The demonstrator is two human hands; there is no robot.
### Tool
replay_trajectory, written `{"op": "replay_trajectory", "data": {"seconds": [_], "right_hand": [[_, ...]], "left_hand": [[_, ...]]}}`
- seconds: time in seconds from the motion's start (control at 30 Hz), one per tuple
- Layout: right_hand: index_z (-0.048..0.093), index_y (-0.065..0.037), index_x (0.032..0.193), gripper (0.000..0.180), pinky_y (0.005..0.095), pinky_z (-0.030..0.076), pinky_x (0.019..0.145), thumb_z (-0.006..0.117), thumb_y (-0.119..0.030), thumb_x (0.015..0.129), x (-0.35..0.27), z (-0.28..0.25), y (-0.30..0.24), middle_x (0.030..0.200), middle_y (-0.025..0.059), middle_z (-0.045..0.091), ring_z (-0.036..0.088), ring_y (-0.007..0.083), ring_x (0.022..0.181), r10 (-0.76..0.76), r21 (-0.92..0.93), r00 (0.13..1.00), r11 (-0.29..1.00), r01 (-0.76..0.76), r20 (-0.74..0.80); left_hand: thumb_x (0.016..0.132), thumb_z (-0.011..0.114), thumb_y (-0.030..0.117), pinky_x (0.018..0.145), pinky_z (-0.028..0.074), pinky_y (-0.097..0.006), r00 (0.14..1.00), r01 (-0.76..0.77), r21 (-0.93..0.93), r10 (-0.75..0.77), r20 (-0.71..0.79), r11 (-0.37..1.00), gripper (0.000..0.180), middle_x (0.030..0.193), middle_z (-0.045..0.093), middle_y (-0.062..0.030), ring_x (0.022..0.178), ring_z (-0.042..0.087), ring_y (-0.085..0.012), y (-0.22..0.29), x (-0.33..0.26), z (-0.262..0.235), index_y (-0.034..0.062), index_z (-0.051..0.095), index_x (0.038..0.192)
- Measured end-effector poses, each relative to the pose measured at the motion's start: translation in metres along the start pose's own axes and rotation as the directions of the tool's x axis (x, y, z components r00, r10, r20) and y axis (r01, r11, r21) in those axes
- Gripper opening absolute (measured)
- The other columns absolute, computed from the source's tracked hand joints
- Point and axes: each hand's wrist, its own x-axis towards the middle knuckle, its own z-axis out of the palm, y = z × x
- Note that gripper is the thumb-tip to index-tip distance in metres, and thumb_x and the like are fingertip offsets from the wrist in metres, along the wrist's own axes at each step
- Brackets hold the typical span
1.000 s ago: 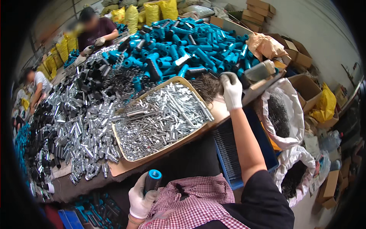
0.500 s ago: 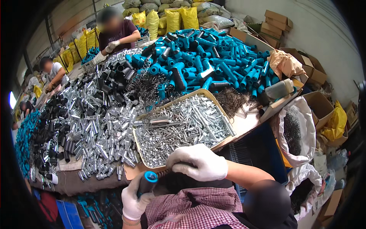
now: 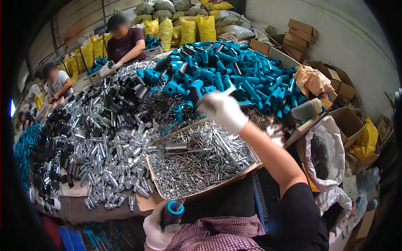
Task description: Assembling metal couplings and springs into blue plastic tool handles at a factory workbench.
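My left hand [image 3: 161, 228], in a white glove, is closed around a black tool handle [image 3: 171, 218] with a teal ring at its upper end. A coil spring [image 3: 179, 203] stands partly out of the ring's opening. My right hand [image 3: 222, 109], also gloved, is stretched far over the table at the near edge of the heap of teal handles [image 3: 251, 85]. It hangs beside a black-gripped handle [image 3: 194, 95] and above the far rim of the tray [image 3: 151, 178] of metal pins. Motion blur smears its fingers, so whatever may be in them is hidden.
Silver metal fittings [image 3: 121, 167] and black sleeves [image 3: 75, 161] cover the table's left side. Dark springs [image 3: 157, 104] lie mid-table. White sacks [image 3: 324, 154] and cardboard boxes [image 3: 347, 123] stand at the right. Two co-workers [image 3: 125, 44] [image 3: 58, 83] work at the far left.
My right hand has left the handle and moved far forward over the tray to the teal heap. My left hand has shifted slightly right and down; the spring now shows upright in the handle.
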Motion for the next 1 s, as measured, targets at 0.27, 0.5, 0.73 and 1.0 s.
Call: {"op": "replay_trajectory", "data": {"seconds": [0.27,0.5,0.73,1.0], "right_hand": [[0.070,-0.015,0.121,0.049,0.0442,0.046,0.106,0.056,-0.054,0.093,0.032,0.032,0.125,0.152,0.0236,0.041,0.056,0.0413,0.125,0.630,-0.532,0.777,0.664,-0.525,0.020],[0.065,-0.008,0.115,0.035,0.0407,0.053,0.092,0.071,-0.016,0.082,-0.013,-0.031,0.081,0.129,0.0180,0.062,0.065,0.0345,0.110,0.203,-0.312,0.908,0.893,-0.325,-0.367],[0.054,-0.004,0.138,0.065,0.0404,0.050,0.099,0.073,-0.010,0.076,-0.127,-0.050,-0.119,0.124,0.0221,0.064,0.063,0.0348,0.117,0.374,0.149,0.913,0.905,-0.398,0.163],[0.054,-0.001,0.138,0.073,0.0382,0.052,0.095,0.079,-0.007,0.070,-0.191,-0.003,-0.167,0.122,0.0215,0.065,0.067,0.0349,0.110,0.169,0.171,0.971,0.965,-0.198,0.169]], "left_hand": [[0.068,0.075,0.074,0.057,0.049,-0.023,0.996,0.067,0.093,-0.061,-0.066,0.993,0.101,0.071,0.063,-0.0031,0.062,0.061,-0.0089,0.001,-0.021,-0.007,-0.0096,0.057,0.122],[0.072,0.073,0.072,0.059,0.050,-0.024,1.000,-0.001,0.151,-0.003,0.026,0.988,0.099,0.074,0.064,-0.0038,0.064,0.061,-0.0088,-0.002,-0.037,-0.022,-0.0086,0.056,0.127],[0.076,0.072,0.071,0.066,0.051,-0.024,0.996,-0.065,0.250,0.049,0.070,0.966,0.096,0.081,0.066,-0.0032,0.072,0.062,-0.0087,0.009,-0.045,-0.033,-0.0077,0.057,0.128],[0.081,0.078,0.050,0.077,0.057,-0.037,0.982,-0.174,0.446,0.120,0.147,0.878,0.072,0.100,0.070,-0.0217,0.088,0.073,-0.0349,0.013,-0.065,-0.055,-0.0011,0.060,0.129]]}}
